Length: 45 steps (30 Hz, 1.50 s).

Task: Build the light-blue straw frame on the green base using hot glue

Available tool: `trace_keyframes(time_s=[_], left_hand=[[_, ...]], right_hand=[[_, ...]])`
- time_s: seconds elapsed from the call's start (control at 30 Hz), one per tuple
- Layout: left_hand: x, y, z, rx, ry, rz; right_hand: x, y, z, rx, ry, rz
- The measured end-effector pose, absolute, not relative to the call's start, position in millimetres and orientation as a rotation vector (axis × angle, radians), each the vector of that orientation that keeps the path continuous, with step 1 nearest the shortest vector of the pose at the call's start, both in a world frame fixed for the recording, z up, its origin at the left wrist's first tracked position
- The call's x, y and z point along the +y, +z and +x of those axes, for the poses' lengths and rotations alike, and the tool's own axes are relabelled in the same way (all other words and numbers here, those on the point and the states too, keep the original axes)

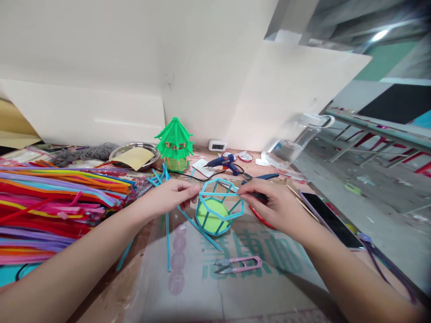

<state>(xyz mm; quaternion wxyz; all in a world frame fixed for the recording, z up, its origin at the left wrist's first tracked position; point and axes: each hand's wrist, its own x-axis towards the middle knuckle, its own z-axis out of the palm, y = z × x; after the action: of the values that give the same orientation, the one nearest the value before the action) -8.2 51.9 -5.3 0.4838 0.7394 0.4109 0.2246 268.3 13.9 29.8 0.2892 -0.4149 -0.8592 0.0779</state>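
A blue pipe-cleaner frame (220, 202), shaped like an open basket with a lime-green disc (211, 217) as its base, is held just above the table. My left hand (170, 196) pinches the frame's left rim, fingers closed on it. My right hand (269, 204) pinches the right rim and also seems to grip a dark thin tool whose shape I cannot make out. Loose blue pipe cleaners (167, 233) lie under and to the left of the frame.
A big pile of coloured pipe cleaners (54, 202) fills the left. Pink thread snips (239, 264) lie in front. Behind stand a green pagoda model (174, 143), a metal dish (134, 154), a blue glue gun (225, 163). A phone (332, 220) lies right, near the table edge.
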Motion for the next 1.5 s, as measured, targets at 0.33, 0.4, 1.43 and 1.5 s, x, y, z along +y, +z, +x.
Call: trace_keyframes(time_s=[0.33, 0.4, 1.43, 1.5], left_hand=[[50.0, -4.1, -5.6, 0.948, 0.558, 1.71], [49.4, -4.5, -4.4, 0.946, 0.569, 1.681], [48.6, 0.8, -3.8, 1.029, 0.512, 1.699], [48.1, 1.2, -2.7, 1.037, 0.512, 1.695]], right_hand=[[16.1, 25.9, 270.3, -2.283, 0.213, -1.071], [16.1, 25.4, 270.5, -2.264, 0.209, -1.069], [12.5, 32.7, 273.5, -2.342, 0.199, -1.125], [13.0, 35.7, 277.5, -2.331, 0.199, -1.148]])
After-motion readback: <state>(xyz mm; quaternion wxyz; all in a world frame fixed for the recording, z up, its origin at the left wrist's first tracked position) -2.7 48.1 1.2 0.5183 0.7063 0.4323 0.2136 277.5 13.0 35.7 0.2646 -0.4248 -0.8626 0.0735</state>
